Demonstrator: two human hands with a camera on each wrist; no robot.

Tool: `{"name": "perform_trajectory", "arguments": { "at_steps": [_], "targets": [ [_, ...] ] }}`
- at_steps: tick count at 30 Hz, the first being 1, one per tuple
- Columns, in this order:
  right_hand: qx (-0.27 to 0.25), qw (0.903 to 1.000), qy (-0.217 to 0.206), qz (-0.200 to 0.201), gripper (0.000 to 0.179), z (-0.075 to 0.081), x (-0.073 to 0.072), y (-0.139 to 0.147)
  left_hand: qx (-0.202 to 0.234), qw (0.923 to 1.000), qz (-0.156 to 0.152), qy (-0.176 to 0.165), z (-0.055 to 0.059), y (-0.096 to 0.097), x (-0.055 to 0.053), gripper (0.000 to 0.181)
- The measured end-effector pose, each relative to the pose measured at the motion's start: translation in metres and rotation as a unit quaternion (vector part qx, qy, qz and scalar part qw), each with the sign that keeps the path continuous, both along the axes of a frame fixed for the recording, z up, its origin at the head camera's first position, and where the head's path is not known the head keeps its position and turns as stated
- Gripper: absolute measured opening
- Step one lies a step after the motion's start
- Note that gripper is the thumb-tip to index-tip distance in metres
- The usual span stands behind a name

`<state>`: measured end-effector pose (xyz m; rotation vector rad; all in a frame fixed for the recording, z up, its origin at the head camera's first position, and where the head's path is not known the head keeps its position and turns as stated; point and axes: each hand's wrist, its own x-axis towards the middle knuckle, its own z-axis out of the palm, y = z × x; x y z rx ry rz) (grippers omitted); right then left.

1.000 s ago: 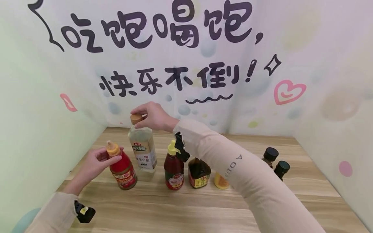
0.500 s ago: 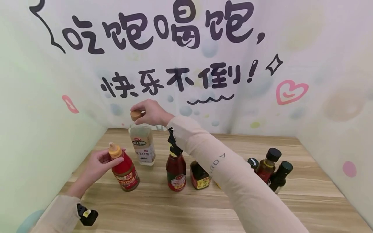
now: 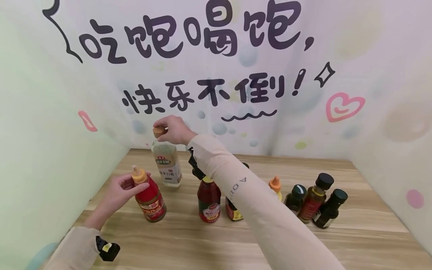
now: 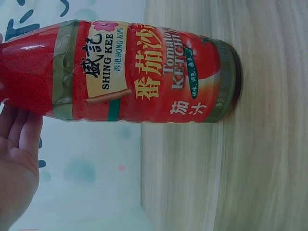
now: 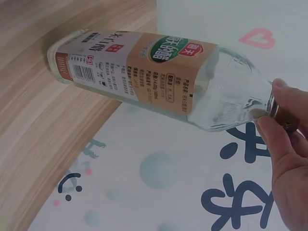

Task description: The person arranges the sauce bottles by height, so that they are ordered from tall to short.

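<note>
My left hand (image 3: 118, 193) grips a red tomato ketchup bottle (image 3: 151, 202) high up, near its orange nozzle cap. The bottle leans a little, its base at the tabletop; the left wrist view shows its label facing the camera. Behind it, toward the wall, is a clear glass bottle of white vinegar (image 3: 168, 165) with a beige label. Thumb and fingers of my right hand (image 3: 175, 130) pinch this bottle by the brown cap (image 5: 285, 119) and neck. Its base is close to the wooden table in the right wrist view. Part of the cap is hidden by my fingers.
A dark red sauce bottle (image 3: 209, 200) stands under my right forearm, with a dark sauce bottle (image 3: 234, 210) partly hidden by the sleeve. Farther right are an orange-capped bottle (image 3: 275, 184) and several dark-capped bottles (image 3: 308, 206). A printed wall sheet (image 3: 303, 131) closes the back.
My right hand has moved the vinegar bottle back toward the wall. The left hand and ketchup stay put. The view has swung slightly left, and more bottles show beyond my right sleeve.
</note>
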<state>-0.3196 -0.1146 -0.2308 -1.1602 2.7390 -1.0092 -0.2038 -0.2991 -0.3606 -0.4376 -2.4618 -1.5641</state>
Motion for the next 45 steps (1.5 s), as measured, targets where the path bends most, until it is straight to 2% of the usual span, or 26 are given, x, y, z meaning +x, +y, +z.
{"name": "perform_trajectory", "arguments": {
  "at_steps": [8,17,27,33,39,45],
  "targets": [
    [-0.003,0.9997,0.012,-0.019,0.04,-0.007,-0.001,-0.009,0.037,0.999,-0.021,0.012,-0.004,0.001,0.003,0.034],
    [0.019,0.9989,0.021,-0.037,0.04,-0.015,-0.003,-0.012,0.017,0.9999,0.0,-0.002,-0.002,0.002,0.0,0.038],
    [0.023,0.9992,0.023,-0.021,0.041,-0.021,-0.004,-0.016,0.017,0.9998,0.004,0.004,-0.003,0.001,0.0,0.037],
    [0.006,0.9984,0.027,-0.049,0.039,-0.026,-0.007,-0.018,0.014,0.9999,0.005,0.002,-0.003,0.0,0.001,0.037],
    [-0.018,0.9971,0.004,-0.073,0.04,-0.029,-0.011,-0.017,0.01,0.9999,0.008,0.005,-0.005,0.003,-0.002,0.035],
    [-0.058,0.9946,-0.042,-0.075,0.041,-0.031,-0.012,-0.02,0.01,0.9998,0.016,0.002,-0.005,0.004,0.0,0.035]
  ]
}}
